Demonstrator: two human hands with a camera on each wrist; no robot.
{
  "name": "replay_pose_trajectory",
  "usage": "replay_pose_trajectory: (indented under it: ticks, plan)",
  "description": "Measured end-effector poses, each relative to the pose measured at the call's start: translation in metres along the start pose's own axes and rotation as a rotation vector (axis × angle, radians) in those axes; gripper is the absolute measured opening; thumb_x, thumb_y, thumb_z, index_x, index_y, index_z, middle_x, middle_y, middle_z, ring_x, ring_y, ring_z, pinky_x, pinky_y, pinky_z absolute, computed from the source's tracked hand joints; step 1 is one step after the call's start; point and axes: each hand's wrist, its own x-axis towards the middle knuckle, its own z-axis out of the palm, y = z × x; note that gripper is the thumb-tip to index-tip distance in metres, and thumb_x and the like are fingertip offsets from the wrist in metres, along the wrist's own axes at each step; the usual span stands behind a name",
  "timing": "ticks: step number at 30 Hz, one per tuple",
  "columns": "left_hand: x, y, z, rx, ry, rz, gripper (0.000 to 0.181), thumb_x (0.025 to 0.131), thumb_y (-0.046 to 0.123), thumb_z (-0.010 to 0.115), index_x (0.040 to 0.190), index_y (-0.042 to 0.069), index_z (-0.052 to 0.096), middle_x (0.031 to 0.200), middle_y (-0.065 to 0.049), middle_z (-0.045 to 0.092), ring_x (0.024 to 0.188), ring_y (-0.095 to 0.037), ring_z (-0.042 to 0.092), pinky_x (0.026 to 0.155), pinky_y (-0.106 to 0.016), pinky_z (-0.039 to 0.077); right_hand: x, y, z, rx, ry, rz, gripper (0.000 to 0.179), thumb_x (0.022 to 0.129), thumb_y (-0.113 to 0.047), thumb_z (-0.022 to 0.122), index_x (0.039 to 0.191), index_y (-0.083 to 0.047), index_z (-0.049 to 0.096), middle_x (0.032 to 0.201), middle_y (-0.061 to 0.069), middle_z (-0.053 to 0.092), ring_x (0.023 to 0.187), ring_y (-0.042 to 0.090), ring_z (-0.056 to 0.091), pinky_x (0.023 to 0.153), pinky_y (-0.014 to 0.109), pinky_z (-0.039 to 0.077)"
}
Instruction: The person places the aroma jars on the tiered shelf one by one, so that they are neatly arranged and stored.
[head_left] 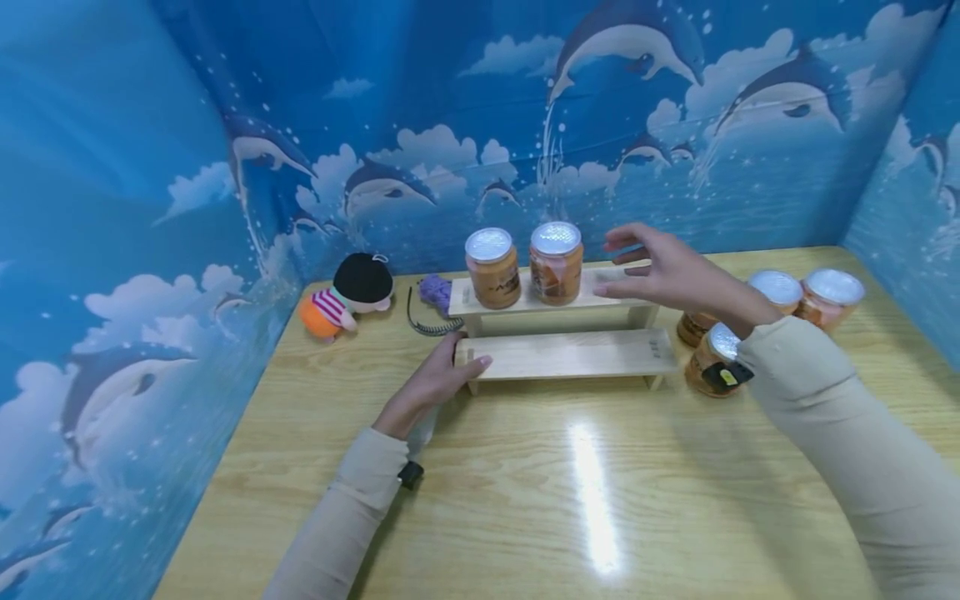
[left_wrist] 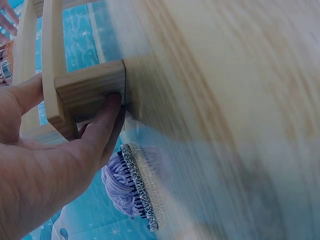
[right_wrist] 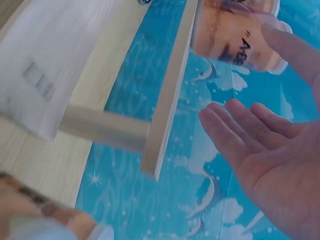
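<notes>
A two-tier wooden rack stands on the table. On its upper tier are two jars with silvery lids and orange-brown labels, the left jar and the right jar, side by side. My left hand grips the left end of the lower tier, thumb on top; in the left wrist view its fingers press the rack's end support. Just right of the right jar, my right hand hovers over the upper tier, fingers spread and holding nothing. The right wrist view shows its palm bare, apart from the jar.
Several more jars stand right of the rack, among them a front jar and a far-right jar. Left lie a doll, purple yarn and a dark comb-like hairband. A dolphin-print curtain backs the table.
</notes>
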Motion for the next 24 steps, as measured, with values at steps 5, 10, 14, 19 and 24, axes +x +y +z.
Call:
replay_pose_trajectory:
  ticks: [5,10,14,19,24]
  plan:
    - [-0.001,0.000,-0.001,-0.003,-0.005,-0.005,0.079,0.101,0.034,0.065,0.160,0.008,0.021,0.152,-0.018,0.041,0.136,-0.034,0.046,0.113,-0.052,0.038,-0.017,0.005,-0.009,-0.031,0.034,-0.018,0.075,0.094,-0.023,0.076,0.152,0.000,0.034,0.150,0.022,0.041,0.137,0.042,0.042,0.112,0.056,0.038]
    - [-0.001,-0.001,-0.001,0.004,0.003,-0.013,0.080,0.100,0.035,0.066,0.161,0.009,0.021,0.153,-0.018,0.040,0.138,-0.034,0.044,0.114,-0.051,0.037,-0.031,0.014,-0.016,-0.057,0.054,0.018,0.076,0.094,-0.025,0.076,0.153,-0.003,0.033,0.152,0.021,0.039,0.138,0.043,0.040,0.109,0.060,0.039]
    - [0.000,-0.001,0.000,0.007,0.009,-0.022,0.080,0.100,0.035,0.066,0.161,0.010,0.021,0.154,-0.017,0.039,0.139,-0.034,0.043,0.115,-0.051,0.036,-0.045,0.020,-0.022,-0.081,0.071,0.037,0.077,0.094,-0.026,0.076,0.153,-0.002,0.033,0.152,0.023,0.038,0.138,0.046,0.039,0.107,0.063,0.039]
    - [0.000,0.000,0.000,0.018,0.003,-0.025,0.080,0.100,0.037,0.065,0.161,0.011,0.020,0.156,-0.017,0.038,0.141,-0.034,0.041,0.115,-0.052,0.036,-0.065,0.030,-0.028,-0.114,0.111,0.040,0.076,0.092,-0.024,0.078,0.149,0.002,0.035,0.150,0.026,0.039,0.135,0.050,0.040,0.105,0.064,0.040]
    - [-0.001,0.001,-0.001,0.029,-0.012,-0.013,0.081,0.101,0.038,0.064,0.161,0.010,0.019,0.156,-0.017,0.036,0.141,-0.035,0.039,0.114,-0.054,0.036,-0.081,0.044,-0.032,-0.154,0.148,0.070,0.077,0.091,-0.026,0.079,0.149,0.002,0.036,0.149,0.028,0.040,0.132,0.051,0.042,0.101,0.067,0.041]
